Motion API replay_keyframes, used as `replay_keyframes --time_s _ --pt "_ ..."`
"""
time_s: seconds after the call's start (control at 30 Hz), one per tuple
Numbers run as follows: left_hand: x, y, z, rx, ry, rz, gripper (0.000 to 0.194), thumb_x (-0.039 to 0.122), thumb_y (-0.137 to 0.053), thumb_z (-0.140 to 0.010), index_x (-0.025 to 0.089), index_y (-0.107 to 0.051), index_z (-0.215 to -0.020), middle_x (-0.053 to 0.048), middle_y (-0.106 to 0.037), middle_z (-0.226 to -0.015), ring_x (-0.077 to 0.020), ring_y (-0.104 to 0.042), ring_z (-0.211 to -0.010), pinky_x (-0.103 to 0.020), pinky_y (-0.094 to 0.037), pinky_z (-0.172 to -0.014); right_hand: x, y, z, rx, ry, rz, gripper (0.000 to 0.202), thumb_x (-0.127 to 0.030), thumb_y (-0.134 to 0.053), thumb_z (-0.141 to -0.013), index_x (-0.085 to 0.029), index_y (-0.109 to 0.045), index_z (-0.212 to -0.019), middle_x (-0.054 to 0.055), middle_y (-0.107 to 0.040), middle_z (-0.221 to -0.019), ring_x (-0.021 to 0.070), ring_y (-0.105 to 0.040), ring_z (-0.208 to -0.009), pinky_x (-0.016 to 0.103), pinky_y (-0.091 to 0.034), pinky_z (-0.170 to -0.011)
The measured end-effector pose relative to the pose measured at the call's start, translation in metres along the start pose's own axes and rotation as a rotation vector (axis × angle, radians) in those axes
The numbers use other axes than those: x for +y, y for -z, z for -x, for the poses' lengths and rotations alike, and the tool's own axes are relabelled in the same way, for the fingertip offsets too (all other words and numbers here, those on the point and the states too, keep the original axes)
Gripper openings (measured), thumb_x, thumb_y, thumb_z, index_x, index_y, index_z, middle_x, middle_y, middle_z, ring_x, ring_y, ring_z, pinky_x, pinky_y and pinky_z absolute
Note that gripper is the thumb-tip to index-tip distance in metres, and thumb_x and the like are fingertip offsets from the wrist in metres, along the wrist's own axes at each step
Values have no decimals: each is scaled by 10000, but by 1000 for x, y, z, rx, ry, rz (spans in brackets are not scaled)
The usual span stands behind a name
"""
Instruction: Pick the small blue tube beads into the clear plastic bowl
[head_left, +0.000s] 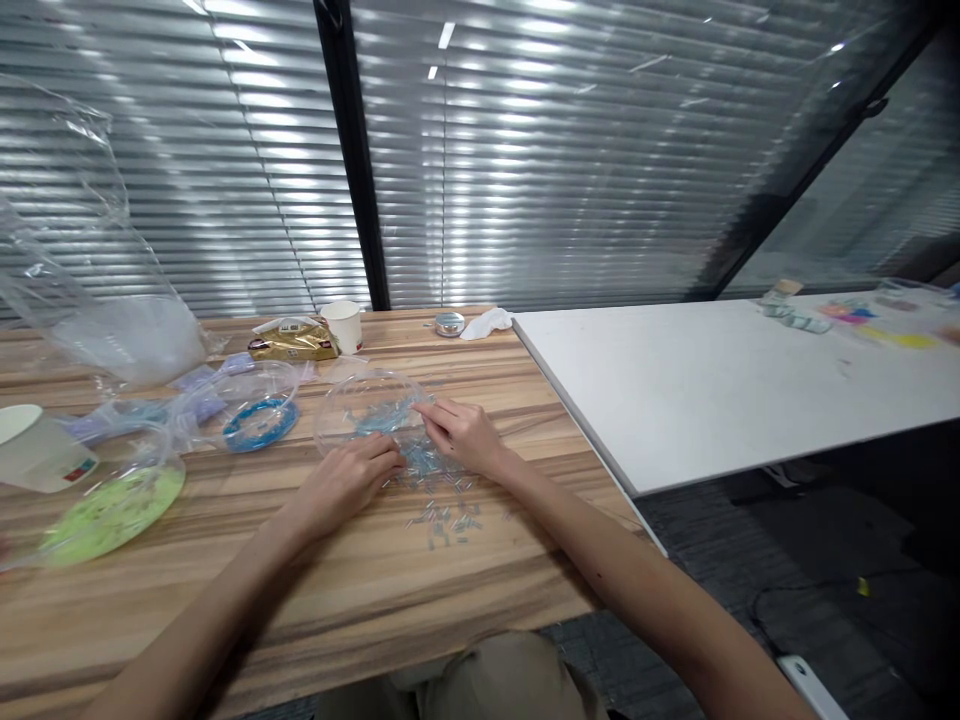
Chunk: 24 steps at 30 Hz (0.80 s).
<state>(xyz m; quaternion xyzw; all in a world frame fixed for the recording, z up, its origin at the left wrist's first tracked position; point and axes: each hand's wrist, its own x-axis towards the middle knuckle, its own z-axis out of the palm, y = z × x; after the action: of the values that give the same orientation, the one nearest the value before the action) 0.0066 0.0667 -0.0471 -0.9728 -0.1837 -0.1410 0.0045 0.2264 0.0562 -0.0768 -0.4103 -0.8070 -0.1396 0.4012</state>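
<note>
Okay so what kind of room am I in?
Probably an office or workroom: there are metal blinds over glass, a wood-look table and a plain white table.

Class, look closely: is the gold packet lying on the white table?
No, the gold packet lies on the wooden table, beside a cup.

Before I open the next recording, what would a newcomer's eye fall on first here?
Likely the bright yellow-green disc at the left of the wooden table, then the blue ring beyond it. Next, the small pale-blue pieces scattered between the left hand and right hand and nearer the person.
</note>
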Motion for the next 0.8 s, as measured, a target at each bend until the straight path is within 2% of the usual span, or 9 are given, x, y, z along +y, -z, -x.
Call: replay_keyframes --time_s 0.4,0.8 --pt "-2 0 0 29 18 24 265 201 -361 -989 158 -616 -933 -66 -603 -883 -176 -593 -800 -276 -475 -709 -1 2 -1 -13 -1 -5 269 -113 -456 -919 -125 -629 -1125 53 -680 -821 142 -629 -681 220 -474 -604" --pt "-1 4 -1 72 41 52 266 82 -367 -926 151 -622 -906 -69 -612 -854 -180 -590 -765 -273 -462 -680 -2 4 -2 21 6 -29 275 -109 -451 -912 -123 -637 -1115 55 -684 -814 143 -625 -661 226 -461 -578"
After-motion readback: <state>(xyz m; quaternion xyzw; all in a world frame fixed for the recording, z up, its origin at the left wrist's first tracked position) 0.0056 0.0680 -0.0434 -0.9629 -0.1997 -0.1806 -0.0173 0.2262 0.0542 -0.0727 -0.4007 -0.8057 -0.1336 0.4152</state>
